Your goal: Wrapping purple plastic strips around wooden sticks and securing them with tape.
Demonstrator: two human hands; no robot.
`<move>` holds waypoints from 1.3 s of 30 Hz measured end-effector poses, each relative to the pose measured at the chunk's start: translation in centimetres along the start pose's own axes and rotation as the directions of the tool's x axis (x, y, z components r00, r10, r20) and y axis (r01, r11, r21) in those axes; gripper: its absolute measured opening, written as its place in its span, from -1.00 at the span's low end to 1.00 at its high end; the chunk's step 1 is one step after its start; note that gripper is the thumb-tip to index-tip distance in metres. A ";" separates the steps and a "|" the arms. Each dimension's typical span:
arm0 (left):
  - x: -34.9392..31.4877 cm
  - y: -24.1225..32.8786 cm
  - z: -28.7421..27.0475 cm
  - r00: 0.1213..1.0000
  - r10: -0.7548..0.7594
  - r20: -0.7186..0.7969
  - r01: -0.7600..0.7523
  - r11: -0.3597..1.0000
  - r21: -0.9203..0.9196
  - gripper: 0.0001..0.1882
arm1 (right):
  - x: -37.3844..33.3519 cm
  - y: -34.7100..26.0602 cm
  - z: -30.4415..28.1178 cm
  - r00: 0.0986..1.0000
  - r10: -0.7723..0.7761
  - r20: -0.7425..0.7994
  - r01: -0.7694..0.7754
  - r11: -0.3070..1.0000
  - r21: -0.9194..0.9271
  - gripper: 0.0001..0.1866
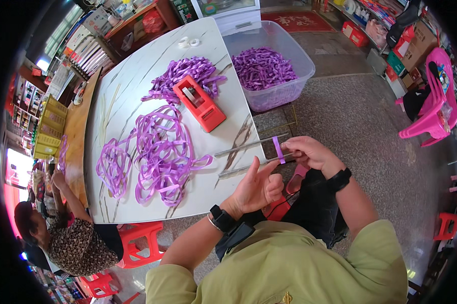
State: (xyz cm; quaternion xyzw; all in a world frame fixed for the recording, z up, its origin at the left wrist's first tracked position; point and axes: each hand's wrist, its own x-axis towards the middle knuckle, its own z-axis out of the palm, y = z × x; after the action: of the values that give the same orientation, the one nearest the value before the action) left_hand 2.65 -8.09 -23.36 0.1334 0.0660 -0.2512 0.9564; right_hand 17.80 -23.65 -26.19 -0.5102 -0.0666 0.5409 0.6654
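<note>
Two parallel metal rods (248, 145) reach past the table's right edge, and a purple ribbon (278, 150) is looped around them. My right hand (312, 153) is closed at the ribbon's right side, with thumb and fingertips pinched on it. My left hand (261, 187) is at the ribbon's lower end. Its thumb points up, apart from the stretched index finger, which touches or nearly touches the ribbon; the other fingers curl loosely, and I see nothing held in them. On the table lie a loose tangle of purple ribbon (162, 157) and a red tape dispenser (200, 104).
Behind the dispenser is a heap of short purple ribbon pieces (185, 76). A clear plastic bin (302, 71) with similar pieces stands beyond the marble-patterned table (137, 76). White tape rolls (189, 42) lie at the far end. Another person (69, 238) sits at left; red stools (141, 245) stand nearby.
</note>
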 end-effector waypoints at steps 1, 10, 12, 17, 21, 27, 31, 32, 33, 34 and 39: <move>0.0 0.0 0.0 1.000 0.000 0.008 0.000 1.000 -0.006 -0.40 | -0.4 -0.3 0.0 1.000 0.003 -0.010 -0.003 1.000 -0.018 -0.78; 0.0 0.0 0.3 0.999 -0.007 -0.037 0.007 1.000 -0.013 -0.40 | -1.4 -0.9 1.5 0.984 0.118 -0.134 -0.120 0.993 -0.012 -0.42; -0.1 0.0 0.1 1.000 -0.005 -0.020 0.005 1.000 -0.015 -0.40 | -1.0 -1.1 1.9 0.979 0.138 -0.152 -0.144 0.989 -0.033 -0.42; -0.1 0.0 0.0 1.000 0.001 -0.017 -0.001 1.000 -0.015 -0.40 | -0.9 -1.5 2.1 0.981 -0.062 -0.182 0.019 0.973 -0.231 -0.71; -0.1 0.0 0.2 1.000 0.001 -0.015 -0.001 1.000 -0.007 -0.40 | -0.8 -1.2 1.6 0.977 -0.077 -0.197 0.040 0.982 -0.186 -0.85; 0.0 0.0 0.2 1.000 0.003 -0.008 -0.002 1.000 0.010 -0.39 | -0.5 0.0 1.3 0.983 -0.061 -0.173 0.042 0.993 -0.114 -0.85; 0.0 0.0 0.4 0.999 0.004 -0.035 -0.004 1.000 0.020 -0.37 | -0.1 0.7 1.0 0.989 0.020 -0.145 -0.025 0.999 -0.032 -0.87; 0.0 0.0 0.2 0.999 0.005 -0.039 -0.004 1.000 0.020 -0.37 | 0.1 1.0 0.8 0.993 0.034 -0.113 -0.036 0.999 -0.010 -0.86; 0.0 0.1 -0.2 1.000 -0.007 0.001 0.007 1.000 -0.018 -0.39 | 0.2 1.2 0.8 0.993 0.036 -0.111 -0.037 0.999 -0.008 -0.86; -0.1 0.2 -0.4 0.999 -0.018 0.041 0.020 0.998 -0.057 -0.41 | 0.3 1.3 0.7 0.995 0.036 -0.093 -0.035 0.999 0.012 -0.86; 0.0 0.0 0.4 0.998 0.000 -0.058 0.002 0.999 0.032 -0.37 | 1.2 2.7 -0.2 0.999 0.020 -0.024 -0.019 0.999 0.037 -0.84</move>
State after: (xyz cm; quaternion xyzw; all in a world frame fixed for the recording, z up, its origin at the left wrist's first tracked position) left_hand 2.70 -8.21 -23.03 0.1559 0.0898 -0.2488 0.9517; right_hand 16.70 -23.13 -28.85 -0.5053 -0.0434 0.5422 0.6700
